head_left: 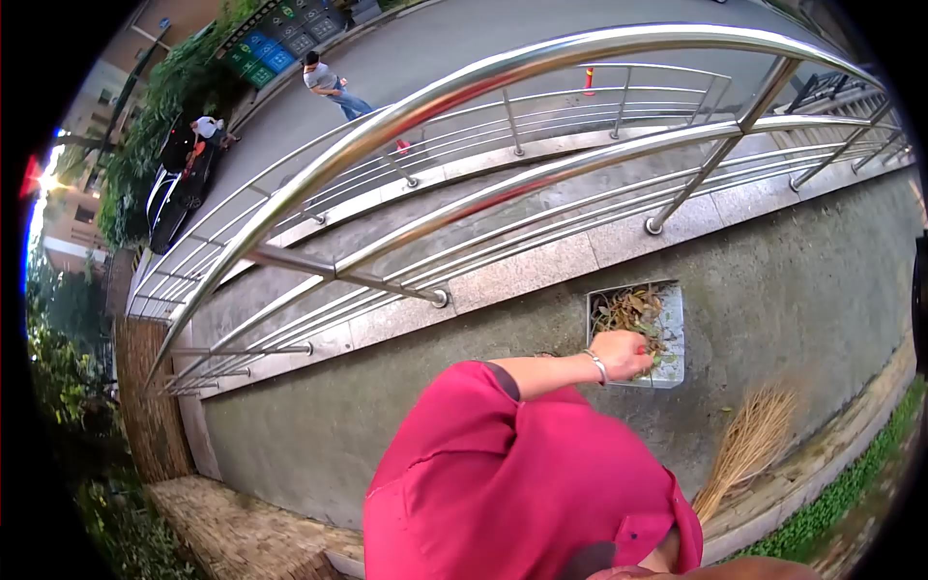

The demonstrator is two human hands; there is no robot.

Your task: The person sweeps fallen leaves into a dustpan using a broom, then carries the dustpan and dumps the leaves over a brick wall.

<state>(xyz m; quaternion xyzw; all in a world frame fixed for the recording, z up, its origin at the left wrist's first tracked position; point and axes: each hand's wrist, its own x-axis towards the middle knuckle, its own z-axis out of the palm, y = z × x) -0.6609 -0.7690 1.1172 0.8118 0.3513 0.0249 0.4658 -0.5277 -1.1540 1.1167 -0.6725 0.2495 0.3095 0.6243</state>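
My left hand (622, 356), with a bracelet on its wrist, is closed over the near edge of a pale dustpan (674, 333). It seems to grip the dustpan's handle, which the fist mostly hides; a small red spot shows at the fingers. Dry brown and green leaves (628, 309) lie in the dustpan. A straw broom (749, 445) lies to the right, bristles fanned out on the ground, its lower end hidden behind my red shirt (541, 474). Some bare skin shows at the bottom edge, but my right hand's fingers cannot be made out.
Curved steel railings (541, 184) on a stone kerb (527, 271) run along the concrete ramp (387, 406). On the road (425, 39) beyond, one person (329, 82) walks, and another (206, 128) is near a dark vehicle (174, 184). Waste bins (280, 43) stand behind. Grass (860, 464) borders the right.
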